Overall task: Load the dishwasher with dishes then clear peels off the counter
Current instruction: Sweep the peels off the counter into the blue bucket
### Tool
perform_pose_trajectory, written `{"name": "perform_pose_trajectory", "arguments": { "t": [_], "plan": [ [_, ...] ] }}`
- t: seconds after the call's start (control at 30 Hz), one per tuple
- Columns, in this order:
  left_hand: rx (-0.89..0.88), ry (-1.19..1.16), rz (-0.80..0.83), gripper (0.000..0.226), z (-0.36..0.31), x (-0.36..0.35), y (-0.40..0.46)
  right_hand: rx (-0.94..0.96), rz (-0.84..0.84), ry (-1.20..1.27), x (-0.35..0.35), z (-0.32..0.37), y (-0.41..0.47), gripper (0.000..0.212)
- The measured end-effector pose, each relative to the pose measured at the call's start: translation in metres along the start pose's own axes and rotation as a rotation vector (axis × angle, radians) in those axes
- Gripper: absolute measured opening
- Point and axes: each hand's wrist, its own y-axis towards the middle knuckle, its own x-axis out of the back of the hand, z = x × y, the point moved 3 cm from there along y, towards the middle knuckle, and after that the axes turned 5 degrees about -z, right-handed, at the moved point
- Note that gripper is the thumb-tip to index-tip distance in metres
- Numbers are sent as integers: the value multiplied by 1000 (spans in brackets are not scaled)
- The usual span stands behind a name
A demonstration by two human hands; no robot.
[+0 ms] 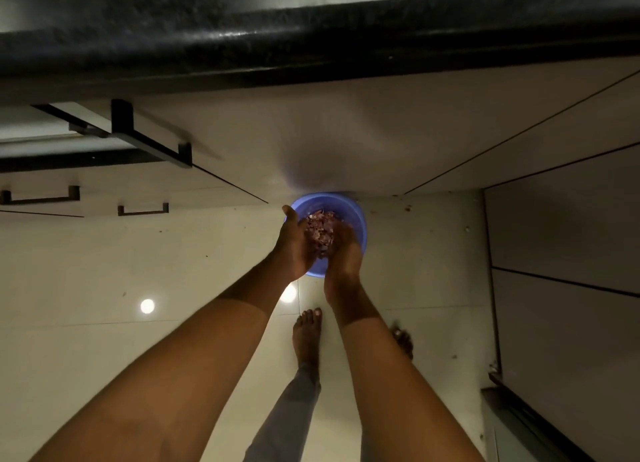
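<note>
Two cupped hands, the left hand [294,243] at nine o'clock and the right hand [341,253] at three, cradle purple peels [320,234] over the blue bowl [356,219] on the floor; I'd part them slowly, low inside the rim, to avoid spills.

Bench [311,42]: dark polished stone edge along the far side.
Cabinets [311,132]: pale flat fronts below it; black bar handles [152,139] at left.
Floor [86,271]: glossy cream tiles, reflecting round ceiling lights [147,306].
Right: grey panelled doors [568,253].
</note>
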Motion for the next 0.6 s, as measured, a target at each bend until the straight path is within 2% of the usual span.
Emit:
{"name": "perform_pose_trajectory", "arguments": {
  "t": [0.13, 0.27, 0.4, 0.5, 0.6],
  "plan": [
    [31, -52, 49, 83, 1, 9, 24, 141, 100, -230, 0, -8, -22, 31],
    [-23, 90, -78, 74, -3, 11, 29, 168, 299, -330, -12, -23, -40, 37],
    [-21, 118, -105, 75, 0, 11, 24, 97, 297, -524, -26, -32, -14, 44],
    [4, 98, -48, 86, 6, 16, 27, 110, 298, -729, -22, -28, -2, 49],
    [19, 177, -49, 91, 12, 21, 37, 108, 229, -674, -5, -17, 5, 49]
  ]
}}
